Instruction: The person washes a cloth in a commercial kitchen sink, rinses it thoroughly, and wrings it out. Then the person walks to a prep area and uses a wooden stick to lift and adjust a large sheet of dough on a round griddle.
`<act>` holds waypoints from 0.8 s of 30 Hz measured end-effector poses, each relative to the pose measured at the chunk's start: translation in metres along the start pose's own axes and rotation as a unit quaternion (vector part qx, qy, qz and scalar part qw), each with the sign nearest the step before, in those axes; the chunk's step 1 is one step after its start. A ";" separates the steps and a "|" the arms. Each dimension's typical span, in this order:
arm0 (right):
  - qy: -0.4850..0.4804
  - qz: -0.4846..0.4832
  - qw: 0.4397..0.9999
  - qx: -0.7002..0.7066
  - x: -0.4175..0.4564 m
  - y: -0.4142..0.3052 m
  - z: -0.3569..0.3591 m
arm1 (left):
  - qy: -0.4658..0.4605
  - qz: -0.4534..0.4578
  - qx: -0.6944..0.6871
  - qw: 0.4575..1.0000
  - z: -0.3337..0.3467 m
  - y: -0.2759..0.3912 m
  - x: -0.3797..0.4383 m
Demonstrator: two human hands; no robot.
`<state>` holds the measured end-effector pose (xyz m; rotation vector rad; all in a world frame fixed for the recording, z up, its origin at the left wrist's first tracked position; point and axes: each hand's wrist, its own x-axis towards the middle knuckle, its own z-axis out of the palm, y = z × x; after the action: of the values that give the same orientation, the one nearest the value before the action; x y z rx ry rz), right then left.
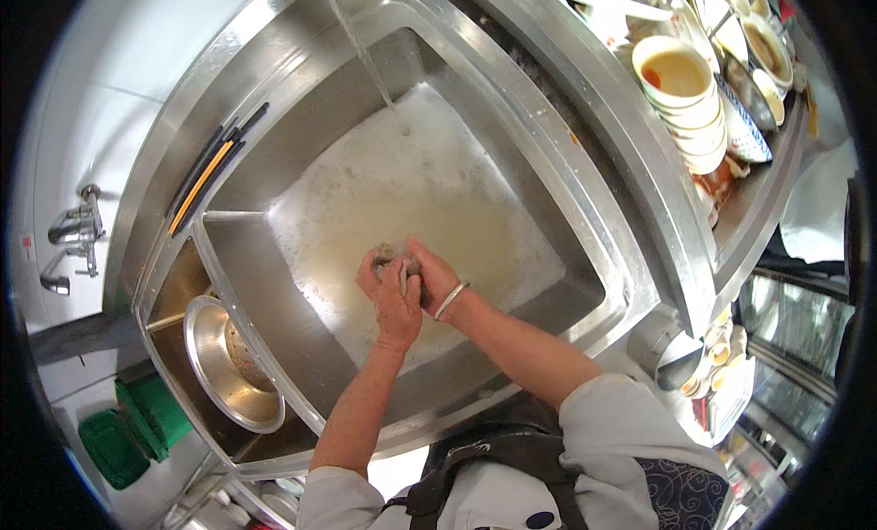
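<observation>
My left hand and my right hand are pressed together above cloudy, sudsy water in a stainless steel sink basin. Between the palms and fingers is a crumpled grey scrubber, mostly hidden; it looks like steel wool, but its material is not certain. Both hands close around it. A pale bangle circles the right wrist. From the top of the view a thin stream of water runs into the foam at the far end of the basin.
Black and orange chopsticks lie on the left rim. A metal bowl tilts in the narrow side compartment. At upper right, stacked used bowls crowd a counter beyond the sink edge. A wall tap and green bins are at left.
</observation>
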<state>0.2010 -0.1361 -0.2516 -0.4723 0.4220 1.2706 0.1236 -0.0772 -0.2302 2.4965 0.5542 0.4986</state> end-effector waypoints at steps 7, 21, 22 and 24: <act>-0.022 -0.034 0.992 -0.124 0.015 0.010 -0.010 | -0.021 0.045 -0.001 0.999 -0.003 -0.011 0.009; 0.025 -0.326 0.622 -0.711 0.006 -0.002 0.001 | -0.039 -0.014 0.004 0.999 -0.001 0.005 0.033; 0.034 -0.312 0.617 -0.722 0.006 -0.001 0.003 | -0.052 -0.024 0.010 0.998 -0.002 0.003 0.034; 0.072 -0.294 0.656 -0.691 0.013 0.005 0.000 | -0.057 -0.090 -0.024 0.994 0.001 0.002 0.035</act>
<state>0.1992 -0.1247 -0.2589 -1.8475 -0.6882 0.6705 0.1542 -0.0624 -0.2213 2.3836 0.7049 0.2953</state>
